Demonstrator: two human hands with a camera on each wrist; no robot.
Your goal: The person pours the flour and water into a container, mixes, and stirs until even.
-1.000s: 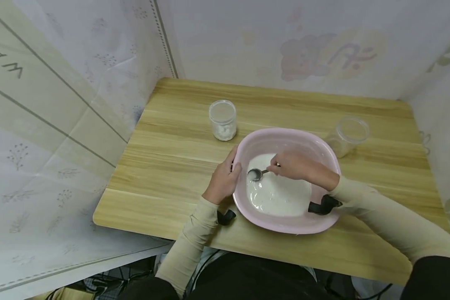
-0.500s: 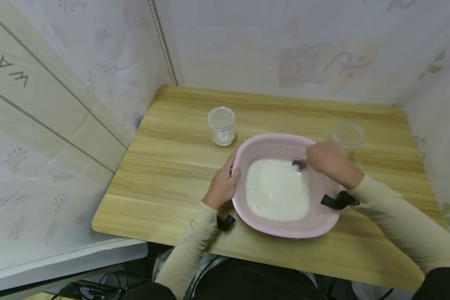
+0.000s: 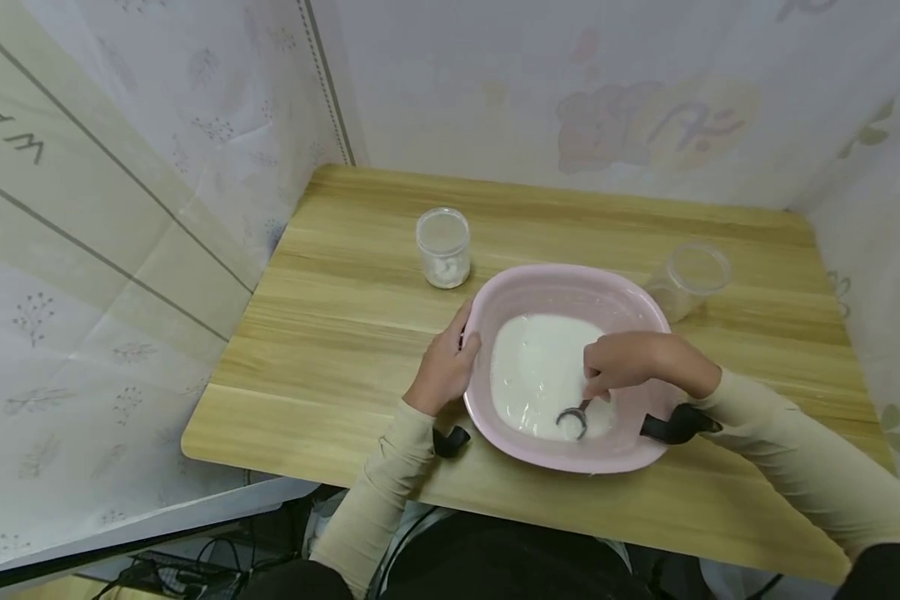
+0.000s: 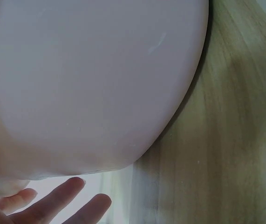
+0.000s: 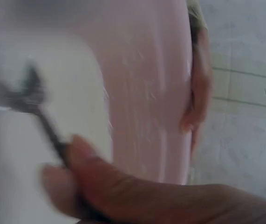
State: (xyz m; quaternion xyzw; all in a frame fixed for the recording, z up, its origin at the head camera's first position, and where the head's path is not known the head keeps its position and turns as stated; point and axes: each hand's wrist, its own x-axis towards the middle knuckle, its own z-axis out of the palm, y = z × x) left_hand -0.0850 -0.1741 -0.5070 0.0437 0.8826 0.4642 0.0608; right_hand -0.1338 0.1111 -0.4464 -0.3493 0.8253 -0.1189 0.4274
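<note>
A pink oval plastic basin [image 3: 562, 293] stands on the table, with a milky white liquid [image 3: 536, 354] across its bottom. On its left side my left hand [image 3: 444, 367] holds the rim, thumb over the edge. The left wrist view shows the outer wall of the basin [image 4: 91, 84] with several fingers [image 4: 53, 200] near its side. My right hand [image 3: 633, 364], reaching over the right rim, pinches a metal spoon [image 3: 572, 422] by its handle. The spoon's bowl is down at the liquid near the front. Blur covers the spoon [image 5: 49, 128] in the right wrist view.
Behind the basin to the left stands a clear jar [image 3: 444, 248] with white lumps at its bottom. Another clear jar [image 3: 687, 279] is close behind the basin's right end. The wooden table [image 3: 307, 358] is walled by patterned white sheets [image 3: 450, 83].
My right hand has swung the spoon from the basin's left side to the back right, then round to the front. The left hand keeps its hold on the rim.
</note>
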